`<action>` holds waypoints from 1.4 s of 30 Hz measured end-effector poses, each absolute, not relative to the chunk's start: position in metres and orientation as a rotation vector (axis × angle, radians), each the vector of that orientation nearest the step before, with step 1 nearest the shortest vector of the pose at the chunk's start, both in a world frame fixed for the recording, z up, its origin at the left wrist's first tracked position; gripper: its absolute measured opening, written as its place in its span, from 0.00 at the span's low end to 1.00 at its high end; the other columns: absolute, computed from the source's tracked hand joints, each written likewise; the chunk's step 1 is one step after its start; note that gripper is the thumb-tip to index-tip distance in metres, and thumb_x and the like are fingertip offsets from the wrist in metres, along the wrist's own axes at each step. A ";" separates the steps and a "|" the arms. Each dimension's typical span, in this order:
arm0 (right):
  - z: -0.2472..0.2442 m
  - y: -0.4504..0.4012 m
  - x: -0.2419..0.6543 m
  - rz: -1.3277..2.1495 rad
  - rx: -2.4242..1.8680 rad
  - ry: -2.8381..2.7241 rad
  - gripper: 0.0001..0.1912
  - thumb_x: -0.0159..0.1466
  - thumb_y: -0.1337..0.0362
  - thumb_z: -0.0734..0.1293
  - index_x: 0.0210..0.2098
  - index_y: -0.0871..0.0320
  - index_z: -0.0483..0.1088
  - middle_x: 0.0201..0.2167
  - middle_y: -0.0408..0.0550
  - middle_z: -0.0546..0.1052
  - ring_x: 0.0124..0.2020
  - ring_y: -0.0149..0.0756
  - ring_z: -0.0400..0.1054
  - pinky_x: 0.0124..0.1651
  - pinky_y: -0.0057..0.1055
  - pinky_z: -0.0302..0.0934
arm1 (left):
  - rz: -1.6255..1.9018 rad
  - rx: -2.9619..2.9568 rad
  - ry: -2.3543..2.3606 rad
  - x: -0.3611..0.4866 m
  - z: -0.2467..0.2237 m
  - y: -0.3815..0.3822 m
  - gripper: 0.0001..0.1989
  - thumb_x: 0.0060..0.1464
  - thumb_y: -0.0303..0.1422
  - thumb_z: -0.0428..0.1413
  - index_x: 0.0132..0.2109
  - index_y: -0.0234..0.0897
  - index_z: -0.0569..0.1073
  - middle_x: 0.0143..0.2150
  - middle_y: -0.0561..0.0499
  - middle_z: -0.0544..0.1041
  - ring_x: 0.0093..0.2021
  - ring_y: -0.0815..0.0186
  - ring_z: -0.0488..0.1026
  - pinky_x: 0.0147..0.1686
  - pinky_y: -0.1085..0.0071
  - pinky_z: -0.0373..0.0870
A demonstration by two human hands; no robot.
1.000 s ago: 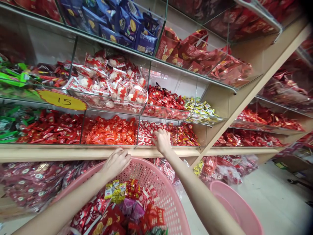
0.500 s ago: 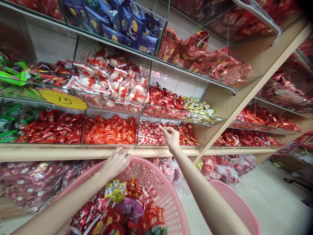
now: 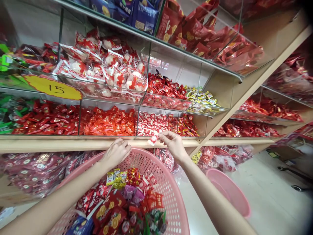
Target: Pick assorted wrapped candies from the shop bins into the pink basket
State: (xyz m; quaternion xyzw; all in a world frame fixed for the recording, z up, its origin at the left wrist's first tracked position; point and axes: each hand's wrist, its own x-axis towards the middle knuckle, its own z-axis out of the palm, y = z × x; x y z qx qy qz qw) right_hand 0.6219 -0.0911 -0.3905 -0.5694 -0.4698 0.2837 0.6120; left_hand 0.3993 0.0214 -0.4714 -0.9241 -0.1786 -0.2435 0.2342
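Between the thumb and fingers of my right hand (image 3: 172,143) is a red-and-white wrapped candy (image 3: 153,139), held just in front of the shelf's wooden edge. Behind it lies a compartment of similar red-and-white candies (image 3: 153,122). My left hand (image 3: 116,152) is curled over the far rim of a pink perforated basket (image 3: 174,192), its fingertips by the shelf edge. Inside the basket are mixed wrapped sweets: yellow packets (image 3: 117,179), purple ones (image 3: 133,194), red orange-print packets (image 3: 107,209), and a blue packet (image 3: 79,226).
Glass-fronted shelves hold orange-red packets (image 3: 111,120), marshmallow-like sweets (image 3: 102,67) and small yellow candies (image 3: 204,98). A yellow "15" tag (image 3: 52,87) hangs at left. Bagged candies (image 3: 39,173) sit under the shelf. A pink tub (image 3: 228,191) stands on the floor at right.
My right hand has come down and back from the red-and-white candy compartment, with one candy now showing in its fingers. My left hand stays on the basket rim. The view has shifted slightly.
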 end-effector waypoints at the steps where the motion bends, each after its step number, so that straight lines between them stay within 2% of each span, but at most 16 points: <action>1: -0.394 -0.097 0.619 0.692 -1.341 -1.161 0.17 0.49 0.50 0.73 0.28 0.58 0.72 0.22 0.40 0.72 0.23 0.29 0.63 0.29 0.28 0.58 | -0.662 -2.535 -0.493 0.399 -0.472 0.021 0.12 0.61 0.31 0.48 0.33 0.35 0.73 0.30 0.48 0.73 0.31 0.62 0.71 0.45 0.63 0.64; 4: -0.409 -0.115 0.610 0.792 -1.489 -1.432 0.13 0.57 0.54 0.68 0.29 0.58 0.70 0.20 0.39 0.70 0.19 0.28 0.62 0.26 0.27 0.56 | -0.643 -2.532 -0.503 0.399 -0.472 0.022 0.12 0.62 0.31 0.48 0.33 0.36 0.74 0.30 0.49 0.73 0.31 0.63 0.71 0.46 0.63 0.64; 7: -0.423 -0.128 0.603 0.760 -1.660 -1.733 0.09 0.63 0.64 0.61 0.27 0.58 0.68 0.19 0.38 0.68 0.18 0.27 0.63 0.26 0.26 0.55 | -0.626 -2.544 -0.504 0.399 -0.471 0.021 0.13 0.62 0.31 0.47 0.33 0.36 0.74 0.30 0.49 0.73 0.32 0.63 0.71 0.46 0.63 0.63; 11: -0.433 -0.136 0.598 0.545 -1.820 -2.093 0.15 0.56 0.78 0.58 0.18 0.56 0.59 0.15 0.36 0.63 0.19 0.27 0.61 0.28 0.26 0.51 | -0.642 -2.573 -0.498 0.399 -0.470 0.021 0.14 0.63 0.31 0.46 0.32 0.35 0.74 0.29 0.48 0.73 0.31 0.63 0.71 0.46 0.63 0.64; 14: -0.434 -0.138 0.595 0.584 -1.895 -2.168 0.16 0.49 0.81 0.58 0.16 0.55 0.54 0.12 0.35 0.59 0.19 0.28 0.59 0.26 0.25 0.49 | -0.659 -2.582 -0.501 0.400 -0.471 0.022 0.14 0.62 0.31 0.47 0.32 0.35 0.74 0.29 0.48 0.73 0.31 0.62 0.70 0.45 0.62 0.64; 16: -0.434 -0.138 0.591 0.629 -1.924 -2.190 0.15 0.48 0.81 0.58 0.16 0.55 0.55 0.12 0.35 0.59 0.19 0.28 0.61 0.26 0.26 0.50 | -0.644 -2.576 -0.508 0.400 -0.472 0.021 0.13 0.62 0.31 0.47 0.33 0.35 0.74 0.30 0.48 0.73 0.31 0.62 0.71 0.45 0.62 0.64; 20: -0.433 -0.138 0.583 0.609 -2.009 -2.278 0.15 0.49 0.81 0.56 0.17 0.57 0.64 0.14 0.39 0.66 0.21 0.30 0.64 0.27 0.27 0.53 | -0.610 -2.572 -0.518 0.400 -0.471 0.021 0.13 0.62 0.31 0.48 0.33 0.35 0.74 0.30 0.48 0.73 0.32 0.63 0.71 0.47 0.62 0.63; 25: -0.440 -0.136 0.580 0.549 -2.102 -2.366 0.16 0.48 0.83 0.58 0.20 0.58 0.71 0.16 0.42 0.71 0.23 0.31 0.67 0.26 0.27 0.52 | -0.603 -2.575 -0.521 0.400 -0.471 0.020 0.13 0.62 0.31 0.47 0.33 0.35 0.74 0.30 0.48 0.73 0.32 0.63 0.71 0.45 0.63 0.63; 31: -0.442 -0.136 0.583 0.355 -2.144 -2.317 0.12 0.60 0.76 0.59 0.29 0.60 0.72 0.28 0.50 0.77 0.33 0.37 0.71 0.33 0.29 0.56 | -0.602 -2.576 -0.517 0.400 -0.472 0.021 0.13 0.62 0.31 0.48 0.33 0.35 0.74 0.30 0.48 0.73 0.31 0.62 0.71 0.46 0.63 0.64; 38: -0.411 -0.169 0.589 0.117 -1.849 -1.818 0.10 0.66 0.63 0.59 0.38 0.55 0.72 0.34 0.47 0.79 0.33 0.36 0.73 0.36 0.30 0.61 | -0.550 -2.585 -0.547 0.400 -0.468 0.016 0.12 0.62 0.31 0.48 0.34 0.35 0.74 0.31 0.48 0.74 0.31 0.64 0.71 0.48 0.64 0.63; 42: -0.426 -0.209 0.594 -0.055 -1.864 -1.339 0.12 0.64 0.55 0.61 0.36 0.53 0.73 0.30 0.47 0.79 0.25 0.35 0.70 0.30 0.31 0.63 | -0.518 -2.599 -0.552 0.400 -0.468 0.015 0.12 0.62 0.31 0.48 0.34 0.35 0.74 0.31 0.48 0.73 0.31 0.64 0.71 0.47 0.64 0.62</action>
